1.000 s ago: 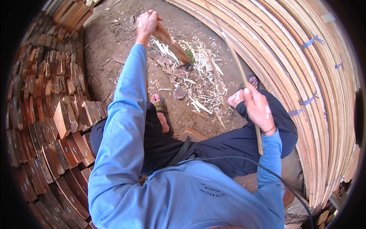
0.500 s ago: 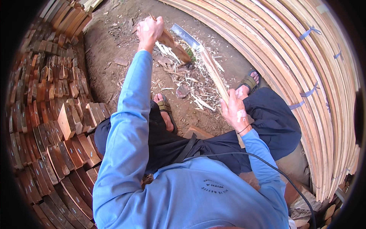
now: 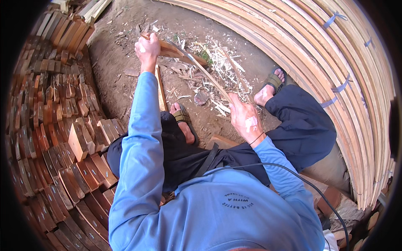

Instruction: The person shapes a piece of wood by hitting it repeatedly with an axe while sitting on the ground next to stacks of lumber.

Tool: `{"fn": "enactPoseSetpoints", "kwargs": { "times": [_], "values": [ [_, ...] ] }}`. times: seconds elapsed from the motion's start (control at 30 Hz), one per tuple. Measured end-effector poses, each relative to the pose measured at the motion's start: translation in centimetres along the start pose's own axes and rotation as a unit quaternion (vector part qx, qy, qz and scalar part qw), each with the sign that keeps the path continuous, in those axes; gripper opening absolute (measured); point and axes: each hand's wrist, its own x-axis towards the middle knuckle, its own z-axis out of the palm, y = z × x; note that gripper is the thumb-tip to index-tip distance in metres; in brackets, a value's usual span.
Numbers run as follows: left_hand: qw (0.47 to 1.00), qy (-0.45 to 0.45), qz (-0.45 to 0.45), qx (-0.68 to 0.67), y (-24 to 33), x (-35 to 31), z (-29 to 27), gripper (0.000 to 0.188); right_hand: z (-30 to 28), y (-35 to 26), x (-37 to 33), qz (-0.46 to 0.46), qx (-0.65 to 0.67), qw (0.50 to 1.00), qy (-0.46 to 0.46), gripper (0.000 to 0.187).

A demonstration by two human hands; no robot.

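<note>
My left hand [image 3: 147,51] grips the upper end of a curved piece of wood [image 3: 184,55], held low over the ground in front of my feet. My right hand [image 3: 246,119] is closed around the long wooden handle [image 3: 213,82] of a machete. Its metal blade [image 3: 180,48] is seen nearly edge-on and lies across the wood, close to my left hand. Whether the edge bites into the wood cannot be made out. Pale wood shavings [image 3: 220,62] are scattered on the dirt beneath and to the right.
Stacked short wood blocks [image 3: 79,142] rise along the left. Long bent wooden strips [image 3: 301,50], tied with blue bands, curve along the right. A wood strip [image 3: 161,90] lies beside my left foot [image 3: 184,123]. A dark cable [image 3: 301,180] crosses my right sleeve.
The machete has swung left and turned edge-on, its blade now against the wood. My right hand moved left and slightly forward. My left hand shifted left and nearer, tilting the wood flatter.
</note>
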Motion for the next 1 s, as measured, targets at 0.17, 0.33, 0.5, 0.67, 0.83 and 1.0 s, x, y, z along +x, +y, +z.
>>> {"fn": "enactPoseSetpoints", "kwargs": {
  "times": [0.17, 0.33, 0.5, 0.67, 0.83, 1.0],
  "values": [
    [1.000, 0.006, -0.003, -0.011, -0.1, -0.1, 0.1, 0.042, 2.1, 0.0, -0.2, -0.008, -0.019, 0.999, 0.030, 0.034],
    [0.998, 0.033, -0.042, 0.012, -1.1, 0.3, -0.2, 0.043, 5.0, 0.5, 2.0, -0.003, 0.018, 1.000, 0.023, 0.028],
    [0.994, 0.024, -0.103, -0.002, -4.3, 1.0, -0.9, 0.048, 5.8, 0.4, 4.6, 0.026, 0.006, 1.000, 0.003, 0.022],
    [0.991, 0.020, -0.130, -0.007, -5.8, 1.1, -1.0, 0.050, 6.5, -0.7, 7.0, 0.035, -0.044, 0.998, -0.028, 0.018],
    [0.990, 0.032, -0.137, 0.003, -6.0, 1.3, -0.8, 0.051, 9.0, 0.1, 7.6, 0.043, -0.062, 0.997, -0.015, 0.022],
    [0.998, 0.029, -0.055, -0.020, -2.4, 0.6, 0.4, 0.045, 12.1, 1.2, 11.1, -0.015, 0.026, 0.998, 0.049, 0.011]
  ]
}}
